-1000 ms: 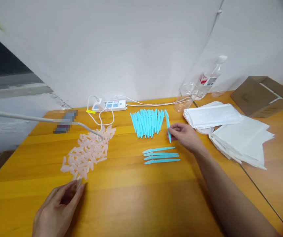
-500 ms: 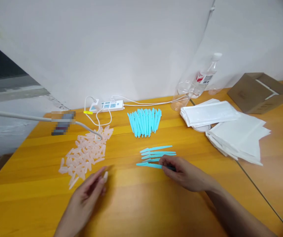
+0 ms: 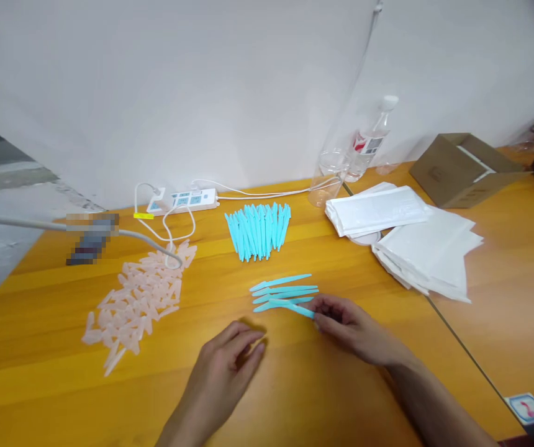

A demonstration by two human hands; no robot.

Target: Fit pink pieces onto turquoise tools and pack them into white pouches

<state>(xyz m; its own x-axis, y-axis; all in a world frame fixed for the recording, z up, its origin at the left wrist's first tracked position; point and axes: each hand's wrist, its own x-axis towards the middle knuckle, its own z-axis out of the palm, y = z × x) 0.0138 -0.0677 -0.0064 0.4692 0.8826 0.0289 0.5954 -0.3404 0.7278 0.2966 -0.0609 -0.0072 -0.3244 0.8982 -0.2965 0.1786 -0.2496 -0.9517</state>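
Note:
In my right hand, thumb and fingers pinch one end of a light-blue eyebrow razor, held just over the table with its other end pointing left. Beneath and behind it lie several loose blue razors in a sideways row. My left hand is close by on the left, fingers curled toward the thumb; a pale pink cap was in it a moment earlier, and the fingers now hide it. Many such pink caps are spread at the left. A neat bundle of blue razors lies farther back.
A white power strip with cables sits against the wall. A grey cable crosses above the caps beside a blurred dark object. White packets, a plastic bottle, a clear container and a cardboard box stand or lie right.
My left hand has moved right, away from the pink caps toward the razor. My right hand has lifted and shifted the razor slightly over the row. The view has turned a little right.

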